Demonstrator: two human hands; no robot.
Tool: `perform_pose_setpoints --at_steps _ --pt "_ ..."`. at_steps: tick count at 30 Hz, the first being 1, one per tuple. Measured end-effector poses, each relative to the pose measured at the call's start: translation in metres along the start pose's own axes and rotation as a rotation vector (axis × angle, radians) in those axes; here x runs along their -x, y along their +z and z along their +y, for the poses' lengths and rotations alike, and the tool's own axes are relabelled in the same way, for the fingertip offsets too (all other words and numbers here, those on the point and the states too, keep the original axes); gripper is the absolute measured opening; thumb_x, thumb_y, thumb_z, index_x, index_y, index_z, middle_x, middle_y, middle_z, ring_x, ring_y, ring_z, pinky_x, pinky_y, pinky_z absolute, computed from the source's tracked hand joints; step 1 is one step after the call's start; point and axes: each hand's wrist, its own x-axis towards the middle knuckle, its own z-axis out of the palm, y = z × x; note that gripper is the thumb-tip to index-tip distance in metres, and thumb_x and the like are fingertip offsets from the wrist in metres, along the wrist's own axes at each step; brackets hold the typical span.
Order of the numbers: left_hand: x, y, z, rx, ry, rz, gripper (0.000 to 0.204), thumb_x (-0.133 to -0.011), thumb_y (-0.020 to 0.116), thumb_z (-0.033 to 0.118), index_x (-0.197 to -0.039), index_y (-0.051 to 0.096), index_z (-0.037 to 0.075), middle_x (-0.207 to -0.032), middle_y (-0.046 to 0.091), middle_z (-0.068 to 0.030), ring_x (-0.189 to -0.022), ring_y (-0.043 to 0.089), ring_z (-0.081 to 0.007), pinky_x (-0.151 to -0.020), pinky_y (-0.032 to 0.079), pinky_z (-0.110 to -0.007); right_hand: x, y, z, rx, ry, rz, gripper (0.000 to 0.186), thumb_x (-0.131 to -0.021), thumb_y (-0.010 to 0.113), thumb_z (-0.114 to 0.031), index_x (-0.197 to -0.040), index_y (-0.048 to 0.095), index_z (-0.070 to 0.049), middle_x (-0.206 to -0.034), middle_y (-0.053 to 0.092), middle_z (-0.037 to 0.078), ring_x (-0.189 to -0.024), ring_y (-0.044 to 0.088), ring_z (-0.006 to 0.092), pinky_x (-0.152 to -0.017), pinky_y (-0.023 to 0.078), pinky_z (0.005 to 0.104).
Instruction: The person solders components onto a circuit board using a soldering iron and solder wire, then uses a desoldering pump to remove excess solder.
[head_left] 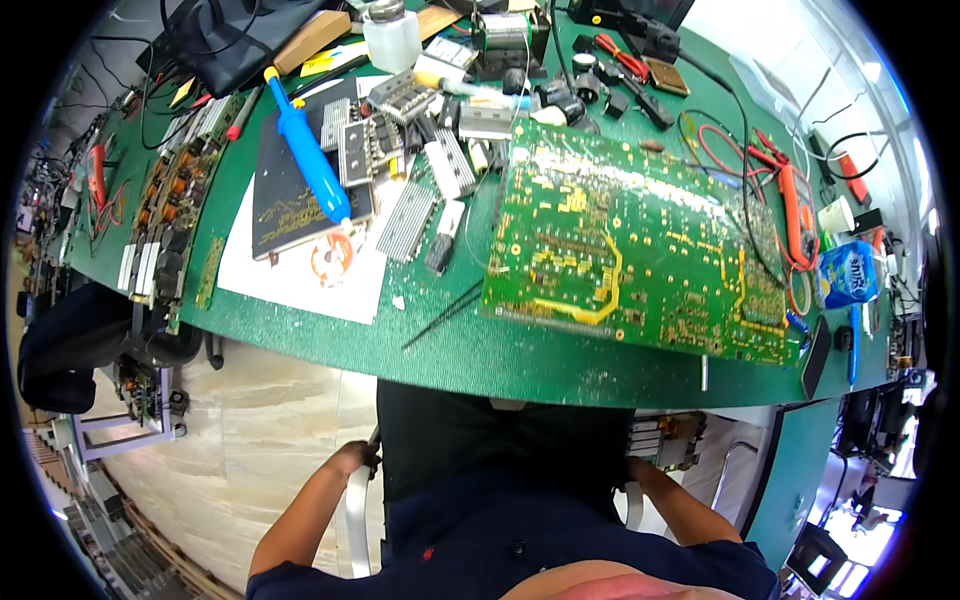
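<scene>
Below-left of the circuit board (640, 240) on the tabletop (540, 365), the left hand (355, 458) rests at the left armrest (356, 520); below the board, the right hand (643, 472) rests at the right armrest (633, 506); whether fingers grip, I cannot tell; edge-only board handling seems safest

Board (655, 245) green, gold-patterned (lines and dots); table (540, 370) green; pump (308, 155) blue; meter (793, 215) orange-red; chair arm (357, 525) whitish.
</scene>
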Motion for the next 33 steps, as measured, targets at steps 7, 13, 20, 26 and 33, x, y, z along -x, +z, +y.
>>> perform_pose_setpoints --at_steps 7,13,20,26,33 --pt "-0.017 -0.002 0.002 -0.041 -0.007 -0.054 0.020 -0.094 0.052 0.022 -0.100 0.059 0.005 -0.065 0.058 -0.0077 -0.046 0.054 -0.0189 -0.043 0.047 -0.032 -0.005 -0.002 -0.007 0.217 0.024 0.172 0.023 -0.090 0.056 -0.023 -0.084 0.065 -0.002 -0.067 0.060 0.008 -0.052 0.054 0.0162 -0.043 0.043 0.0330" --pt "0.007 0.010 0.013 -0.025 -0.031 -0.009 0.016 -0.092 0.049 0.015 -0.098 0.061 0.006 -0.062 0.054 -0.0038 -0.045 0.049 -0.0150 -0.040 0.039 -0.030 0.015 0.019 -0.021 0.081 0.061 0.218 0.027 -0.086 0.064 -0.032 -0.081 0.064 -0.005 -0.061 0.058 0.006 -0.045 0.052 0.0154 -0.041 0.040 0.0305" --pt "0.019 0.021 0.033 -0.297 -0.054 -0.038 0.008 -0.085 0.052 0.007 -0.083 0.060 0.004 -0.061 0.054 -0.0043 -0.046 0.051 -0.0145 -0.041 0.038 -0.029 0.008 0.007 -0.021 0.561 -0.164 0.061 0.023 -0.084 0.066 -0.028 -0.086 0.067 -0.005 -0.065 0.063 0.006 -0.054 0.058 0.0176 -0.049 0.046 0.0325" --pt "0.014 0.013 0.045 -0.455 -0.184 -0.048 0.012 -0.088 0.049 0.008 -0.084 0.060 0.005 -0.063 0.055 -0.0046 -0.049 0.051 -0.0140 -0.044 0.041 -0.028 0.047 0.036 -0.057 0.314 -0.025 0.139 0.025 -0.086 0.062 -0.032 -0.092 0.068 -0.009 -0.074 0.066 0.007 -0.060 0.062 0.0222 -0.057 0.050 0.0380" --pt "0.017 0.016 0.055 -0.584 -0.254 0.006 0.016 -0.094 0.043 0.015 -0.090 0.057 0.008 -0.063 0.049 -0.0024 -0.051 0.047 -0.0148 -0.047 0.041 -0.031 0.043 0.045 -0.039 -0.069 -0.020 0.126 0.037 -0.086 0.059 -0.035 -0.091 0.067 0.000 -0.081 0.067 0.014 -0.064 0.064 0.0234 -0.058 0.050 0.0412"
